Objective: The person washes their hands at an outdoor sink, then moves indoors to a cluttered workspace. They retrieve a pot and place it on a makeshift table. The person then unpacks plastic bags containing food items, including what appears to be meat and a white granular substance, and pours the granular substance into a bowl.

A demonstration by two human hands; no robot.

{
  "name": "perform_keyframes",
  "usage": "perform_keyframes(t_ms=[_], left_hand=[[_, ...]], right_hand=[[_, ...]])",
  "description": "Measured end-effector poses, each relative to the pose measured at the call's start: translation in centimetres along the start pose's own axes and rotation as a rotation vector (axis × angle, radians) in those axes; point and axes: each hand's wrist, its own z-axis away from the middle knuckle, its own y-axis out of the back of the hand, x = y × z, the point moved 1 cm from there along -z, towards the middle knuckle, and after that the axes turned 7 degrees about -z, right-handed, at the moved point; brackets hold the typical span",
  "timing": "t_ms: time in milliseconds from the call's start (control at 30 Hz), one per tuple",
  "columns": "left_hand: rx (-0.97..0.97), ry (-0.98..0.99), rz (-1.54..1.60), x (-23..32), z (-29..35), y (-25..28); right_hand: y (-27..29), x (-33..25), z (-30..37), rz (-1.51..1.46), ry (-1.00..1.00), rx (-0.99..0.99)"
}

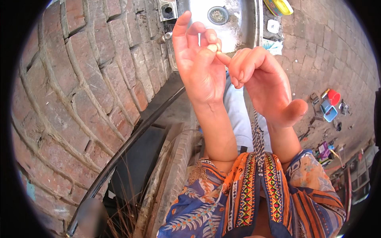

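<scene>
Palm up, my left hand point(201, 65) is raised in front of the sink, its forefinger stretched and its other fingers bent loosely. Its thumb tip meets the tip of a bent finger; I see no object held there. My right hand point(266, 81) is beside it on the right, fingers curled over and thumb standing well apart. One right finger reaches across and touches the left hand near the thumb tip. No object shows in the right hand. Beyond both hands lies a metal sink point(241, 16) with a round drain point(218, 16).
A brick wall point(91, 75) rises at left, with a tap point(166, 36) and a black pipe point(131, 146) alongside. Right of the sink are a yellow container point(278, 7) and a small white piece point(273, 26). A red cup point(333, 96) and a blue basket point(329, 112) sit on the brick floor.
</scene>
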Motion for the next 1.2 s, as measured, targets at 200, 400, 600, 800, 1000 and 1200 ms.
perform_keyframes(t_ms=[200, 400, 600, 800, 1000, 1200], left_hand=[[0.05, 0.0, -0.019, 0.6, 0.6, -1.3], [0.106, -0.075, -0.044, -0.1, 1.2, -1.7], [0.106, -0.104, -0.096, -0.6, 1.2, -1.5], [0.173, -0.346, -0.535, -0.9, 0.7, -1.7], [0.162, -0.297, -0.442, -0.6, -0.2, -2.6], [0.227, -0.103, -0.281, -1.0, 0.0, -2.0]], right_hand=[[-0.3, -0.6, 0.2, 0.297, 0.002, -0.061], [0.2, -0.3, 0.6, -0.201, -0.03, 0.097], [0.4, -0.3, 0.4, -0.549, -0.077, 0.2], [0.2, -0.3, -0.5, -0.565, -0.096, 0.251], [1.1, 0.6, -1.7, -0.463, 0.013, 0.178], [2.1, 1.3, -3.0, -0.215, 0.118, 0.103]])
